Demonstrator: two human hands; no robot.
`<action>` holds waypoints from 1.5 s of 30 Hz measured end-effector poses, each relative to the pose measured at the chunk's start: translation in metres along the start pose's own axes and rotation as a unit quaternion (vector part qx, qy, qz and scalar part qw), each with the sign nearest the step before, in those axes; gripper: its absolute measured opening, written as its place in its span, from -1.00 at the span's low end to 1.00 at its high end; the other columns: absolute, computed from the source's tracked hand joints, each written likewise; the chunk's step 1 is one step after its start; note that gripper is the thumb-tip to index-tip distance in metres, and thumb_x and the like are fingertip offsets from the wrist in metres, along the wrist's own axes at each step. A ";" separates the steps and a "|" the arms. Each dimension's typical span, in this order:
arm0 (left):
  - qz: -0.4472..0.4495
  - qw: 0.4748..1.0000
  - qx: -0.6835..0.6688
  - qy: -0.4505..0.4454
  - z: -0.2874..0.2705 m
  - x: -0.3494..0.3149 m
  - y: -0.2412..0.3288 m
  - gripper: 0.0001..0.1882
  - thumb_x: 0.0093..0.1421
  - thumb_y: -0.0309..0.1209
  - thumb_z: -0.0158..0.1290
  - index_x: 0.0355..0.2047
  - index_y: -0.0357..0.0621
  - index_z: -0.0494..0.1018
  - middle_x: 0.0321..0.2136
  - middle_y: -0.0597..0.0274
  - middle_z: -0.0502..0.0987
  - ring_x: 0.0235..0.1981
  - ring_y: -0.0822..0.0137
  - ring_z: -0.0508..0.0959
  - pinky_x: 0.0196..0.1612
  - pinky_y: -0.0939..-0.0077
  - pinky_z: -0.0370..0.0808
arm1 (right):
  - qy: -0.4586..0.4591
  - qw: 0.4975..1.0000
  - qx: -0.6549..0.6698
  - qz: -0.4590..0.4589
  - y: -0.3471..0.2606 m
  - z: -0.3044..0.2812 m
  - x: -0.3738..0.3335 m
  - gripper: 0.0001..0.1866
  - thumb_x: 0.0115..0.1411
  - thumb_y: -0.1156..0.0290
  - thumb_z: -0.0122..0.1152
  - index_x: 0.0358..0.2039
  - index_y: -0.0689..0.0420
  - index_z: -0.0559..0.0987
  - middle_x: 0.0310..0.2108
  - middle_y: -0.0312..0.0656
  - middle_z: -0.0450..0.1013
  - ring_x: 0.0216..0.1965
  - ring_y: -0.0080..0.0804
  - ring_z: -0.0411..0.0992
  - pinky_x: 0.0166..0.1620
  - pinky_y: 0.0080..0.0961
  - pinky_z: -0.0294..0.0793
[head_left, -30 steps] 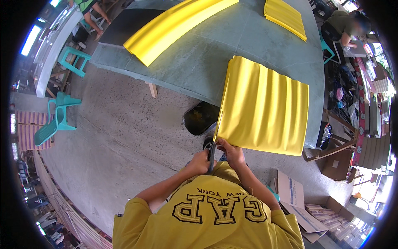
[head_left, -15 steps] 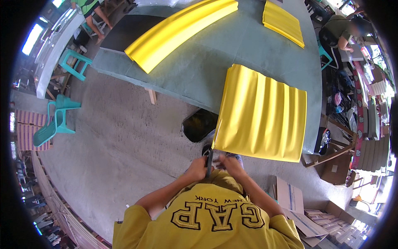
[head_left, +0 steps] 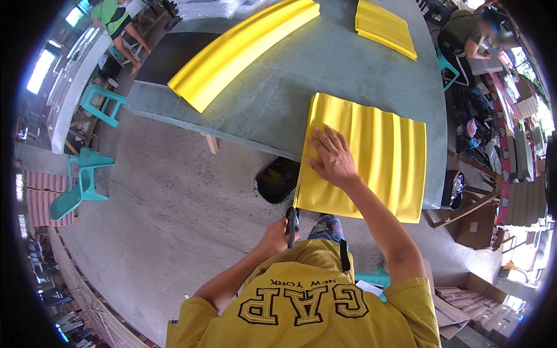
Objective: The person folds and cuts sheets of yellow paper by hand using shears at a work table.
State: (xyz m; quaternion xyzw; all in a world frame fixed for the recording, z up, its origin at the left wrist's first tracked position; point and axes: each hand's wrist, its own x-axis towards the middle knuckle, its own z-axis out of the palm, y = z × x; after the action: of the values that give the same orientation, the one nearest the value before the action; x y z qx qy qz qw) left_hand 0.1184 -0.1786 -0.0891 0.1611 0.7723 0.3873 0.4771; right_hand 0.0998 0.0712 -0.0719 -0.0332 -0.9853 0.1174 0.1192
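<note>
My left hand point(head_left: 275, 236) is closed round the black handles of a pair of scissors point(head_left: 292, 225), which points away from me along the left edge of a yellow sheet stack point(head_left: 377, 162). The blades are mostly hidden at that edge. My right hand point(head_left: 333, 156) lies flat on top of the stack near its left side, fingers spread. The stack is wavy with several soft ridges and overhangs the near edge of the grey-green table point(head_left: 272, 98).
A long folded yellow roll point(head_left: 243, 55) and a smaller yellow stack point(head_left: 386, 29) lie farther back, beside a dark board point(head_left: 174, 55). Teal stools point(head_left: 103, 104) and a teal chair point(head_left: 84, 182) stand left. A black container point(head_left: 279, 180) is under the table. Other people work far left and far right.
My right hand has moved from beside the scissors, near my body, up onto the yellow stack and now lies flat there. The left hand stays on the scissors in about the same place.
</note>
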 end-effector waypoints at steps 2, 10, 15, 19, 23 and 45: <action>0.003 1.000 0.030 0.005 0.000 0.000 0.001 -0.68 -0.03 -0.33 0.04 -0.38 -0.38 0.32 -0.55 -0.02 0.46 -0.50 0.20 0.48 -0.42 0.41 0.36 | -0.002 1.000 -0.004 0.003 -0.004 0.004 0.000 -0.40 0.09 -0.01 -0.01 0.08 0.03 0.26 0.17 -0.18 0.07 0.22 -0.11 -0.05 0.21 -0.14 -0.08; 0.030 0.999 0.003 0.028 0.001 0.005 0.005 -0.68 -0.07 -0.33 0.06 -0.39 -0.32 0.29 -0.57 -0.13 0.45 -0.48 -0.07 0.47 -0.42 0.21 0.35 | -0.031 0.999 -0.013 0.009 -0.006 0.002 -0.001 -0.34 0.09 -0.10 -0.09 0.13 -0.01 0.19 0.19 -0.21 0.03 0.23 -0.15 -0.09 0.23 -0.15 -0.13; -0.008 0.999 0.032 0.003 -0.002 0.006 0.006 -0.65 -0.04 -0.36 0.06 -0.32 -0.40 0.33 -0.48 -0.08 0.48 -0.43 0.15 0.51 -0.35 0.40 0.38 | -0.036 0.999 0.003 0.019 -0.006 -0.002 0.001 -0.34 0.09 -0.06 -0.05 0.13 0.03 0.19 0.20 -0.20 0.02 0.24 -0.14 -0.11 0.23 -0.16 -0.14; 0.024 0.999 0.006 0.031 0.003 0.005 0.003 -0.68 -0.07 -0.32 0.09 -0.41 -0.33 0.32 -0.60 -0.08 0.46 -0.53 0.02 0.49 -0.46 0.28 0.35 | -0.038 0.999 0.005 0.015 -0.006 -0.002 0.001 -0.34 0.10 -0.06 -0.06 0.13 0.04 0.17 0.20 -0.20 0.02 0.24 -0.15 -0.11 0.23 -0.17 -0.15; 0.038 0.999 0.010 0.019 0.009 0.002 -0.008 -0.68 -0.08 -0.32 0.08 -0.42 -0.32 0.32 -0.61 -0.06 0.46 -0.54 0.04 0.50 -0.47 0.29 0.36 | -0.048 0.999 0.000 0.006 -0.008 0.002 -0.006 -0.35 0.11 -0.07 -0.10 0.14 0.02 0.16 0.20 -0.22 0.01 0.25 -0.17 -0.12 0.23 -0.15 -0.16; 0.012 0.999 -0.025 0.036 0.007 0.005 -0.006 -0.67 -0.11 -0.28 0.07 -0.51 -0.34 0.31 -0.67 -0.09 0.43 -0.55 -0.09 0.45 -0.46 0.23 0.34 | -0.060 0.998 -0.006 0.021 -0.014 0.001 -0.006 -0.43 0.14 0.05 -0.12 0.12 0.03 0.19 0.20 -0.22 0.02 0.23 -0.15 -0.09 0.21 -0.10 -0.14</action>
State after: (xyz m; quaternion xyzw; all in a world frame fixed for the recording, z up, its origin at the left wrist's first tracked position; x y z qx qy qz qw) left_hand 0.1228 -0.1759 -0.0984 0.1446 0.7772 0.4178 0.4478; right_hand 0.1050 0.0566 -0.0707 -0.0471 -0.9905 0.1155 0.0571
